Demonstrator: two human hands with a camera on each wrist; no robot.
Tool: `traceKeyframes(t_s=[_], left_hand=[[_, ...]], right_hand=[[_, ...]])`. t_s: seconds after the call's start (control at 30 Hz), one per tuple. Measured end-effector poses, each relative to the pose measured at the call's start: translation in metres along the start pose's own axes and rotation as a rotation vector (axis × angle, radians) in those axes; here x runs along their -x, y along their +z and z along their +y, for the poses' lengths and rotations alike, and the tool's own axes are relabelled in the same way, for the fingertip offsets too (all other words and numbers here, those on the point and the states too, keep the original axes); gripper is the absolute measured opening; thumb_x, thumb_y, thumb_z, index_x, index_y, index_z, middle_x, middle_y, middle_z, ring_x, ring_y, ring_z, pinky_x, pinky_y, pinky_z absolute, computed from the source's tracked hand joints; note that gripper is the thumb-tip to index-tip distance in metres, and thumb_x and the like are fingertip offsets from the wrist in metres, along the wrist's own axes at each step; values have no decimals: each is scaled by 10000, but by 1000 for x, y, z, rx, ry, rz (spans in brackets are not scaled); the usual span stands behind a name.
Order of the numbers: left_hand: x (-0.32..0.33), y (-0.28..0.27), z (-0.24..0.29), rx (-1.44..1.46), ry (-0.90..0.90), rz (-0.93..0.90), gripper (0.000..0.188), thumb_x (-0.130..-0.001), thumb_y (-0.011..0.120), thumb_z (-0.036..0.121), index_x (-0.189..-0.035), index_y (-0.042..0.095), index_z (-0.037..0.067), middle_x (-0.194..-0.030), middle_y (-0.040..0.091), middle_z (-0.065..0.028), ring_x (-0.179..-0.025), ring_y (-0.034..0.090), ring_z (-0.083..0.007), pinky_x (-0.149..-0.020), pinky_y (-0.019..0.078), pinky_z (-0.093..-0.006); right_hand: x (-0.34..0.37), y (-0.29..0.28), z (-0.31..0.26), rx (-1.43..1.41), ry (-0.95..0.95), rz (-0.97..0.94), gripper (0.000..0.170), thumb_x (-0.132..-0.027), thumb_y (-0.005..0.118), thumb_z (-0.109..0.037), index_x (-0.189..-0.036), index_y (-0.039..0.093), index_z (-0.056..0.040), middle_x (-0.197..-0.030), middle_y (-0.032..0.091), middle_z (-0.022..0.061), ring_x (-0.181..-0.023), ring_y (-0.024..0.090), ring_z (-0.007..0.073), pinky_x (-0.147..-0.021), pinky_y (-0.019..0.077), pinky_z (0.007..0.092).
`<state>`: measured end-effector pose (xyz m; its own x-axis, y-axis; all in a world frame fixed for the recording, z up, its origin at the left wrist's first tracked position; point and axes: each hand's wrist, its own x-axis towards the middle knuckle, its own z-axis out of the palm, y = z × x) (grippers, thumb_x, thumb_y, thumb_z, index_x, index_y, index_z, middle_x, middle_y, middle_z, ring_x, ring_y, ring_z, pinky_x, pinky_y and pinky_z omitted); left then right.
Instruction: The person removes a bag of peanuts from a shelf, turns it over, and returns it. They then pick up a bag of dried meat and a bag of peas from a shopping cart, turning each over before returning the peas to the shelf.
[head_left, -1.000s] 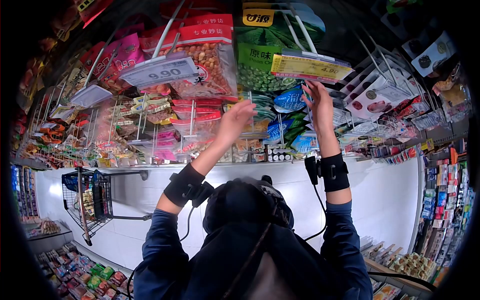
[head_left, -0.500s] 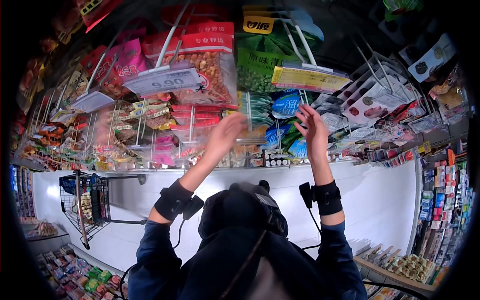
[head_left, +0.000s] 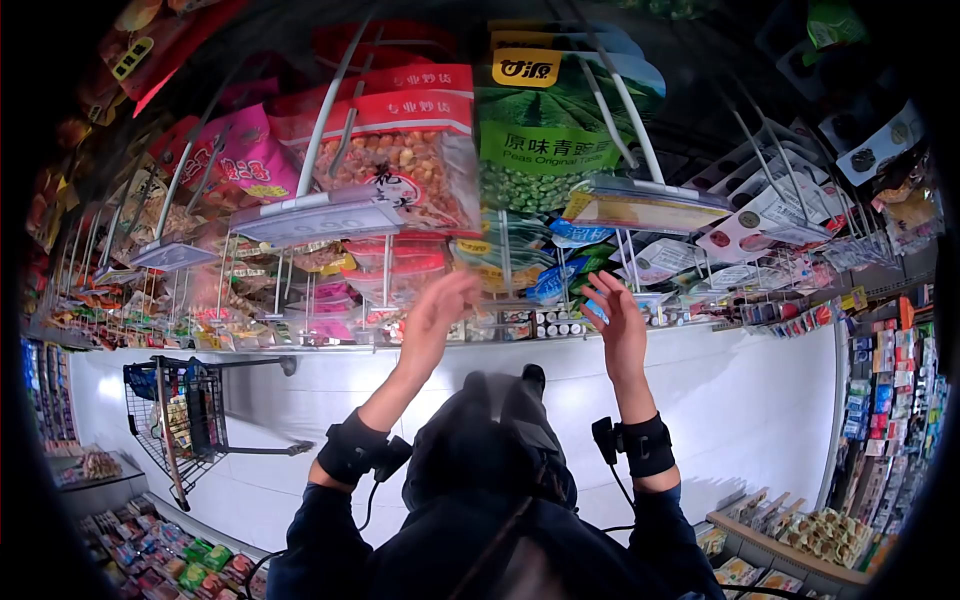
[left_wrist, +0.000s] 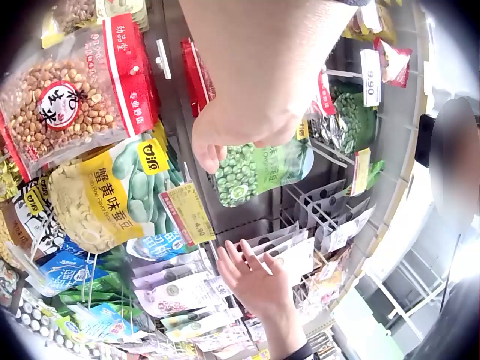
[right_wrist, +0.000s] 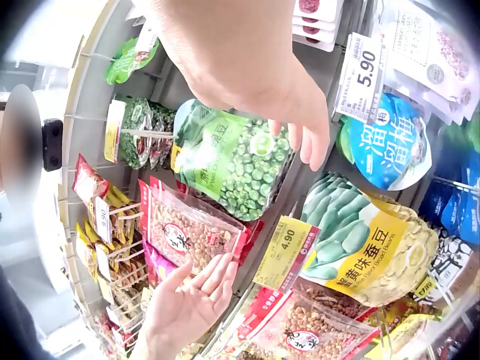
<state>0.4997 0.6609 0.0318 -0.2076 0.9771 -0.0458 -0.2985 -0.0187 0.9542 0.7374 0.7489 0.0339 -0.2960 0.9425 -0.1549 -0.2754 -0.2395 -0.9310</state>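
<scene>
Both hands are raised in front of hanging snack bags, with nothing in them. My left hand (head_left: pixel 440 312) is before the lower red bags, its fingers loosely bent; in the left wrist view it overlaps a green pea bag (left_wrist: pixel 238 180). To its right, my right hand (head_left: pixel 620 325) has its fingers spread and pointing up at the shelf. Above them hang a red-topped peanut bag (head_left: pixel 415 150) and a large green pea bag (head_left: pixel 550 140). A yellow broad bean bag (right_wrist: pixel 367 247) shows below the right hand in the right wrist view.
Metal hooks with price tags (head_left: pixel 315 220) jut out above the hands. Blue packets (head_left: pixel 560 280) hang behind the right hand. A shopping cart (head_left: pixel 185 420) stands on the white floor at left. Shelves of goods (head_left: pixel 890 400) line the right side.
Both hands have come down and back from the shelf toward the body. The right hand has dropped from near the yellow price tag. The view has shifted slightly.
</scene>
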Motion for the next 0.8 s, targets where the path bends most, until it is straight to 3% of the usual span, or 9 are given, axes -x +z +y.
traceKeyframes(t_s=[0.3, 0.8], left_hand=[[11, -3, 3, -13, -8, 24, 362, -887, 390, 224, -1193, 385, 30, -1163, 478, -111, -1046, 487, -198, -847, 400, -294], [40, 19, 10, 6, 49, 136, 343, -881, 418, 190, -1178, 401, 20, -1130, 501, -115, -1013, 501, -179, -813, 418, -277]], right_hand=[[9, 5, 2, 7, 26, -18, 491, -870, 329, -376, -1199, 365, -13, -1204, 423, 133, -1089, 434, 218, -893, 360, 365], [40, -19, -14, 22, 32, -103, 490, -869, 329, -365, -1204, 357, -8, -1200, 428, 140, -1086, 440, 229, -893, 359, 369]])
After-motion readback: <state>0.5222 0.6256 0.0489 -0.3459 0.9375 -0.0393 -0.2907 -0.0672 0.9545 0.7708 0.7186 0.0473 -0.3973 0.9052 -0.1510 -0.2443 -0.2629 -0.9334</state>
